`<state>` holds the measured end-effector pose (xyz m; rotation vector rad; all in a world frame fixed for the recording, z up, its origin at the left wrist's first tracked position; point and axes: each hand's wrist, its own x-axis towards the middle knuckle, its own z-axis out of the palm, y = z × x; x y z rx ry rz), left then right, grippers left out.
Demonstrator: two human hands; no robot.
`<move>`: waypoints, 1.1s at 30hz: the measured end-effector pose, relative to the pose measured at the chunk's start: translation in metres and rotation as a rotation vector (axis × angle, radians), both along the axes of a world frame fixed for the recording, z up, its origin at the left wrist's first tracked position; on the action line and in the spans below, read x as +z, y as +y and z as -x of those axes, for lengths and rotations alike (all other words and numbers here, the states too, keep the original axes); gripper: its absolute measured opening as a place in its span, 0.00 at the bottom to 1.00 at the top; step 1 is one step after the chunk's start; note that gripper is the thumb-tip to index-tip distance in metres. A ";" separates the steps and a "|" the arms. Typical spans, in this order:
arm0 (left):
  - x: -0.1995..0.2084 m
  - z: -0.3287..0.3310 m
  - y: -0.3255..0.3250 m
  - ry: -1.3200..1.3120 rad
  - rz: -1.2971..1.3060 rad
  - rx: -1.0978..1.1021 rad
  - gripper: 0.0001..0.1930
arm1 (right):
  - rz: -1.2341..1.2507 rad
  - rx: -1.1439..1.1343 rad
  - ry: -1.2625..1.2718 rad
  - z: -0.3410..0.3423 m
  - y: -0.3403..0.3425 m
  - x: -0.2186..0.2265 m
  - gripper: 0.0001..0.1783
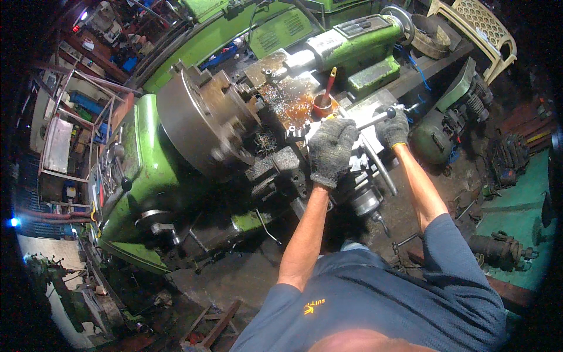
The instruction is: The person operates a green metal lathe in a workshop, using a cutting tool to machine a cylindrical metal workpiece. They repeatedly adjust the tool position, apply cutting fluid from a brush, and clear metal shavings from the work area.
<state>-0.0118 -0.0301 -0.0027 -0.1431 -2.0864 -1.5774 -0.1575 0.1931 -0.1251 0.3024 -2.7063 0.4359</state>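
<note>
My left hand (pixel 333 151), in a dark grey knitted glove, is closed on top of the lathe's tool post area. Its curled fingers hide whatever lies under them. My right hand (pixel 394 128), gloved the same way, is wrapped at the outer end of a metal lever (pixel 370 121) with a dark knob. White cloth or paper (pixel 366 111) shows between the hands. Just beyond my left hand, a red-handled brush (pixel 330 82) stands in a reddish cup (pixel 322 105). A bare metal bar (pixel 378 161) slants toward me below the lever.
The big lathe chuck (pixel 205 120) is at left, beside the green headstock (pixel 132 164). Metal chips (pixel 281 100) litter the brown, wet-looking carriage. Behind is the green tailstock (pixel 358 44) with its handwheel (pixel 399 23). A compressor (pixel 437 138) and plastic chair (pixel 478 35) stand at right.
</note>
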 end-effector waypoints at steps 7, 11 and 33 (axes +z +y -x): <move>-0.001 0.002 0.001 0.036 0.010 0.008 0.07 | -0.055 -0.016 -0.019 0.010 0.006 -0.015 0.15; -0.002 0.002 0.001 0.023 0.016 0.010 0.07 | -0.020 -0.009 -0.014 0.009 0.007 -0.014 0.15; 0.003 -0.001 0.001 0.014 0.038 0.037 0.08 | 0.036 0.010 -0.036 0.001 0.001 0.002 0.12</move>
